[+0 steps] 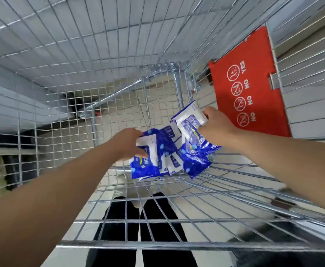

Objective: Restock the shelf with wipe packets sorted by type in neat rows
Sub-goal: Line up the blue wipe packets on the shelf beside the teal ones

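Note:
Several blue-and-white wipe packets lie in a loose pile on the wire floor of a shopping cart. My left hand reaches in from the left and grips a blue-and-white packet at the pile's left side. My right hand comes in from the right and holds another packet, lifted and tilted above the pile. Both forearms stretch down into the cart. No shelf shows in this view.
The cart's wire walls rise on all sides of the pile. A red plastic flap with round warning signs hangs on the right wall. Below the wire floor I see dark trousers and pale floor tiles.

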A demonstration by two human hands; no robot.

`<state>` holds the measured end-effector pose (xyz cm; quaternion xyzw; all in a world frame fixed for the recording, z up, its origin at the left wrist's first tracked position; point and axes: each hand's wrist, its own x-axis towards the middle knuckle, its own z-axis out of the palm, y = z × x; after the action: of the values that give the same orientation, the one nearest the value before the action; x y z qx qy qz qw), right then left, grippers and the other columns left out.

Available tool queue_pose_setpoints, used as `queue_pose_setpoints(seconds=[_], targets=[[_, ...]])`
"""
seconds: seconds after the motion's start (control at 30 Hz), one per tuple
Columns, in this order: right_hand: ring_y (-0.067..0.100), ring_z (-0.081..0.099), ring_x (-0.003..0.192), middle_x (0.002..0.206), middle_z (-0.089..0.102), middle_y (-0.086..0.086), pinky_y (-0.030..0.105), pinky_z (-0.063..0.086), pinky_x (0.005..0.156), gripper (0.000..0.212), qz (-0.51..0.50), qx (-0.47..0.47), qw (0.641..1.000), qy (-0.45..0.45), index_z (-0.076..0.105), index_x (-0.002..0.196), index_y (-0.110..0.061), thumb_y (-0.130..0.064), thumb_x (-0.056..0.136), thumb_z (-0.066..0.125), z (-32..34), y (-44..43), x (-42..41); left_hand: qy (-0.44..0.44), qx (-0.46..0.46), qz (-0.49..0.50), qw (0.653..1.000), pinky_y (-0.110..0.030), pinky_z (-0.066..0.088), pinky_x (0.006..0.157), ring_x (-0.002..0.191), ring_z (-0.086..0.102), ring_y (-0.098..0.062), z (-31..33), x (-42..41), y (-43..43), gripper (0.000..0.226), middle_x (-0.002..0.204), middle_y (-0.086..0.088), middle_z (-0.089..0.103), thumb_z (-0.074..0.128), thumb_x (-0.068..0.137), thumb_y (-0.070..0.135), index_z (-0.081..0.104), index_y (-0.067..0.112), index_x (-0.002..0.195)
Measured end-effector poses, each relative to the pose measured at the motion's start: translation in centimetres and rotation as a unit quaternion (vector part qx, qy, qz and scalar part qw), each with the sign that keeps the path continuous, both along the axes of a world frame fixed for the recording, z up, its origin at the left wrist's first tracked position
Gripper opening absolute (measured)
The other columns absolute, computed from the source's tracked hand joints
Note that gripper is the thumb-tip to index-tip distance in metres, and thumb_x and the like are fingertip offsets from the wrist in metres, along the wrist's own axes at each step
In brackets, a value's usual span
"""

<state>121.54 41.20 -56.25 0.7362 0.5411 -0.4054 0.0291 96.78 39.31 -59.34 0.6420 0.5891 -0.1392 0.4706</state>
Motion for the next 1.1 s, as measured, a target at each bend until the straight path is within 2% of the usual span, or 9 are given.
queue_pose_setpoints(seconds=[0.13,0.27,0.4,0.47,0.63,0.7,0.8,0.9,1.1], targets=[[0.022,0.046,0.068,0.081,0.049,0.008,0.028,0.032,0.049,0.016,-0.015,0.015,1.0,0.005,0.047,0.094,-0.005,0.001,0.079,0.051,2.3,0.4,-0.3,-0.023,0.012,0.02,0.999,-0.026,0.039,0.065,0.083,0.054,-0.018,1.9,-1.3,0.5,0.037,0.098,-0.003,0.063,0.076,0.08,0.025,0.063,0.012,0.112],[0.022,0.046,0.065,0.082,0.048,0.009,0.027,0.033,0.049,0.018,-0.023,0.013,0.999,0.027,0.046,0.096,-0.005,0.002,0.081,0.05,3.9,0.5,-0.7,-0.053,0.045,0.036,0.997,-0.027,0.039,0.075,0.09,0.052,-0.017,2.5,-1.5,0.7,0.048,0.112,-0.002,0.061,0.066,0.089,0.019,0.049,0.021,0.134],[0.017,0.044,0.06,0.077,0.047,0.004,0.024,0.031,0.045,0.015,-0.004,0.02,1.0,0.022,0.044,0.091,-0.01,0.001,0.083,0.05,3.6,0.7,-1.5,-0.042,0.058,0.016,0.997,-0.029,0.043,0.079,0.094,0.057,-0.021,0.6,-1.2,0.6,0.042,0.114,-0.005,0.064,0.067,0.086,0.014,0.054,0.021,0.125],[0.016,0.045,0.062,0.079,0.048,0.004,0.025,0.031,0.044,0.015,-0.006,0.016,1.0,0.024,0.044,0.093,-0.01,0.0,0.083,0.05,3.1,0.3,-1.8,-0.022,0.071,0.007,0.997,-0.03,0.044,0.081,0.095,0.057,-0.022,-0.2,-1.2,0.2,0.05,0.116,-0.003,0.064,0.07,0.083,0.014,0.053,0.023,0.128],[0.015,0.045,0.061,0.08,0.048,0.004,0.023,0.03,0.042,0.015,-0.008,0.0,0.999,0.032,0.044,0.095,-0.009,-0.001,0.084,0.051,1.9,-0.7,-2.0,0.041,0.096,-0.111,0.988,-0.034,0.045,0.084,0.103,0.058,-0.024,-1.6,-1.1,0.0,0.038,0.119,-0.003,0.057,0.068,0.085,0.029,0.059,0.021,0.121],[0.016,0.045,0.061,0.08,0.048,0.004,0.024,0.03,0.043,0.015,-0.011,-0.002,0.999,0.032,0.044,0.095,-0.009,-0.001,0.085,0.051,1.4,-0.8,-1.8,0.009,0.124,-0.13,0.984,-0.036,0.046,0.089,0.106,0.056,-0.023,-2.0,-0.5,0.4,0.031,0.124,-0.003,0.053,0.066,0.086,0.025,0.065,0.016,0.116],[0.015,0.045,0.061,0.08,0.049,0.005,0.024,0.03,0.043,0.014,-0.022,-0.001,0.999,0.027,0.046,0.096,-0.008,-0.001,0.084,0.051,0.8,-0.6,-1.1,-0.047,0.155,-0.133,0.978,-0.027,0.039,0.093,0.117,0.053,-0.018,-2.5,1.2,1.1,0.028,0.135,0.004,0.05,0.067,0.087,0.023,0.069,0.015,0.114],[0.014,0.046,0.06,0.08,0.05,0.004,0.024,0.032,0.043,0.016,-0.042,0.011,0.999,0.017,0.048,0.095,-0.009,0.0,0.083,0.051,0.4,-0.3,-0.4,-0.029,0.136,-0.204,0.969,-0.029,0.04,0.095,0.122,0.049,-0.019,-3.0,3.1,1.5,0.032,0.141,0.008,0.048,0.068,0.084,0.025,0.067,0.016,0.115],[0.013,0.048,0.06,0.08,0.05,0.001,0.022,0.035,0.041,0.021,-0.074,0.003,0.997,0.027,0.048,0.098,-0.01,0.004,0.083,0.05,-0.1,0.1,0.4,-0.016,0.137,-0.296,0.945,-0.032,0.041,0.099,0.132,0.04,-0.018,-3.7,5.2,1.4,0.029,0.159,0.007,0.015,0.065,0.084,0.022,0.068,0.021,0.113]])
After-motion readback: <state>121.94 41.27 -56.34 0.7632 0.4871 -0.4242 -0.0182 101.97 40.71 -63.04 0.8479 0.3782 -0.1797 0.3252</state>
